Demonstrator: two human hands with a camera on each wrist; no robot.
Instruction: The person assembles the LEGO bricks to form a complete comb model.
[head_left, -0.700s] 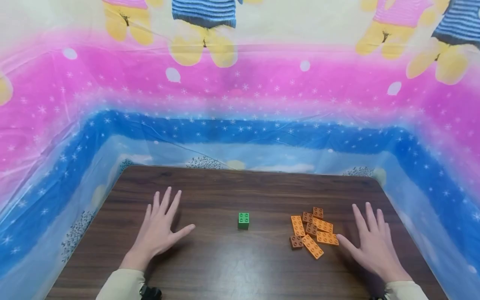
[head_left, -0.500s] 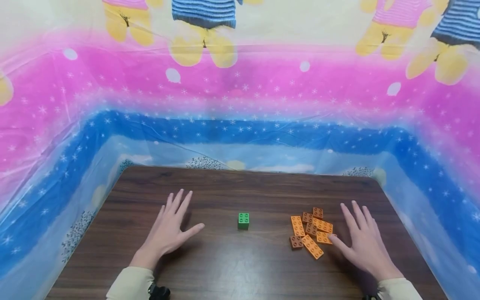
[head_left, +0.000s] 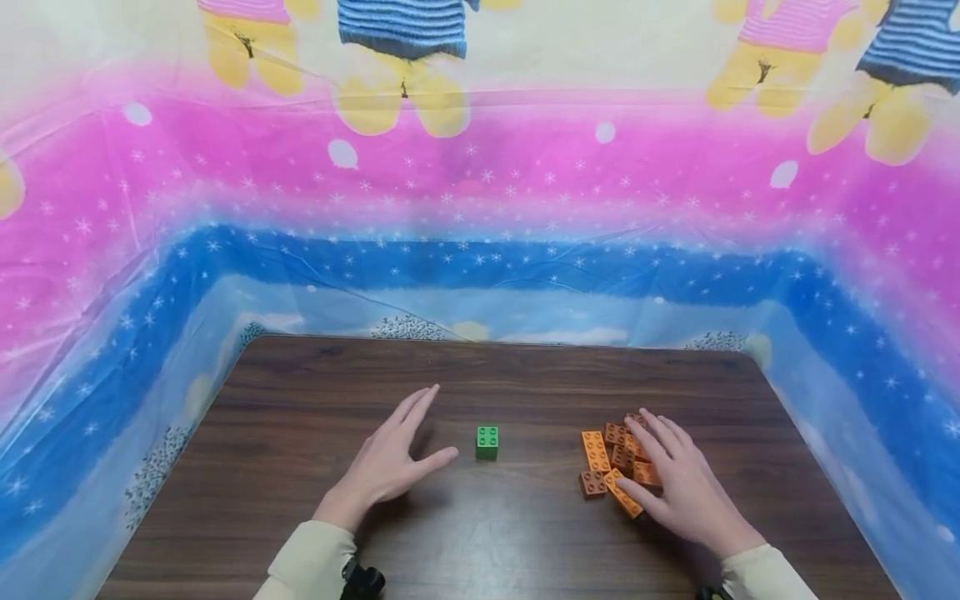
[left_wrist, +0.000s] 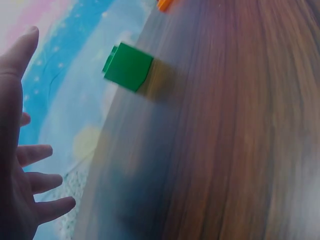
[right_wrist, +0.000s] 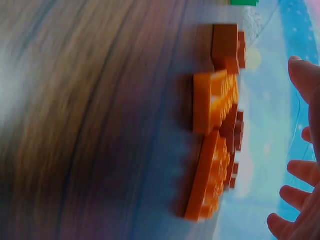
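A green toy building brick (head_left: 487, 442) with studs on top sits in the middle of the table. To its left is my left hand (head_left: 386, 462), fingers extended and thumb pointing toward the brick, holding nothing. In the left wrist view the green brick (left_wrist: 128, 67) stands apart from the spread fingers. My right hand (head_left: 686, 483) hovers over the right side of a cluster of orange and brown bricks, fingers spread and holding nothing. It hides part of the cluster. An orange brick (head_left: 596, 451) and a brown brick (head_left: 592, 484) show at the cluster's left side.
The dark wood-grain table (head_left: 480, 533) has a rounded far edge. Behind and beside it hangs a pink and blue patterned cloth (head_left: 480, 208). In the right wrist view several orange bricks (right_wrist: 207, 175) lie close together with brown ones.
Both hands have moved inward. The left came right, closer to the green brick; the right came left over the orange and brown bricks. The bricks have stayed in place.
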